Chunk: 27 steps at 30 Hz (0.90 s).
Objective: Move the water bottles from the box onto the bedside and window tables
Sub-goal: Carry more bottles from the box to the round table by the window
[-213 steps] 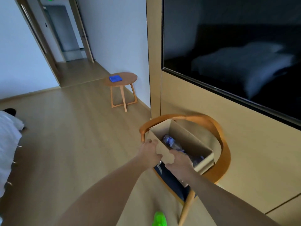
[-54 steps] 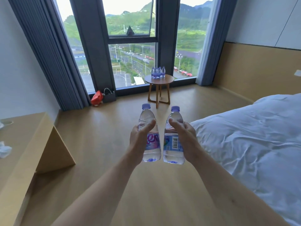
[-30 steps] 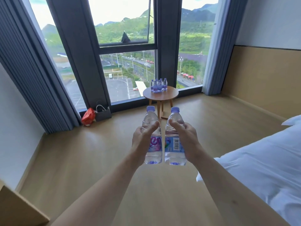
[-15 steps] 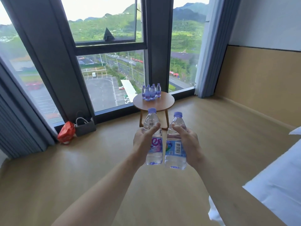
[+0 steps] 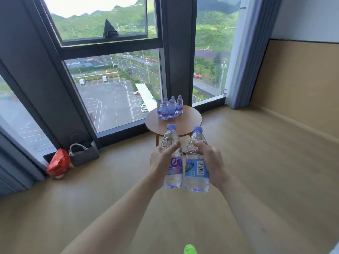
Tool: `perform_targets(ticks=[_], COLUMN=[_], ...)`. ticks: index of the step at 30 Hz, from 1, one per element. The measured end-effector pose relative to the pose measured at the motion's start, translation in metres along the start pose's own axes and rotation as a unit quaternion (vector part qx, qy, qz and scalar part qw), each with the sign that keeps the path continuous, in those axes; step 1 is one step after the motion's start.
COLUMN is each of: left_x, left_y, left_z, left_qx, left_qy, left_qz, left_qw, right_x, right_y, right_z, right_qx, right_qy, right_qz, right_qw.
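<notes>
Two water bottles are held upright, side by side and almost touching, in front of the person. The left hand [image 5: 161, 160] grips the left bottle [image 5: 172, 162] with fingers and thumb curled round its body; the right hand [image 5: 211, 160] grips the right bottle [image 5: 197, 165] the same way, barcode facing the camera. At 12 o'clock from the hands stands a small round wooden surface [image 5: 187, 121] by the window [image 5: 110, 85], carrying a tight cluster of bottles [image 5: 169, 109] toward its far left edge. At 9 o'clock on the wooden floor [image 5: 256, 162], against the window frame, sit a grey bag [image 5: 83, 154] and, just beside it, a red bag [image 5: 58, 163]. A pale curtain [image 5: 245, 52] hangs at 1 o'clock, next to a wood-panelled wall [image 5: 302, 85].
</notes>
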State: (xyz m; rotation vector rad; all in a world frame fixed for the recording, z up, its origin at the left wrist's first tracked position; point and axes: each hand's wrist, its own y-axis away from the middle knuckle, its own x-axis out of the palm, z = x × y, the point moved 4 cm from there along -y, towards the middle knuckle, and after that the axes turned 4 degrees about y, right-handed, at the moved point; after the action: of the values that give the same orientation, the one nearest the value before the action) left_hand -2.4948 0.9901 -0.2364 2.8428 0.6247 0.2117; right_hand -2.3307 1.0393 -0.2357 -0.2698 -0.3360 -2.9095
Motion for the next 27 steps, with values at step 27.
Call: perform_targets(ticks=[27], left_x=[0.036], left_y=[-0.536], left_z=[-0.041], left_qx=[-0.124], left_qy=[0.014], left_qz=[-0.024], left_qw=[0.992], right_x=[0.068], right_y=[-0.52], right_z=[0.04], right_qx=[0.07], right_qy=[0.084], right_qz=[-0.092], right_qw=[0.99])
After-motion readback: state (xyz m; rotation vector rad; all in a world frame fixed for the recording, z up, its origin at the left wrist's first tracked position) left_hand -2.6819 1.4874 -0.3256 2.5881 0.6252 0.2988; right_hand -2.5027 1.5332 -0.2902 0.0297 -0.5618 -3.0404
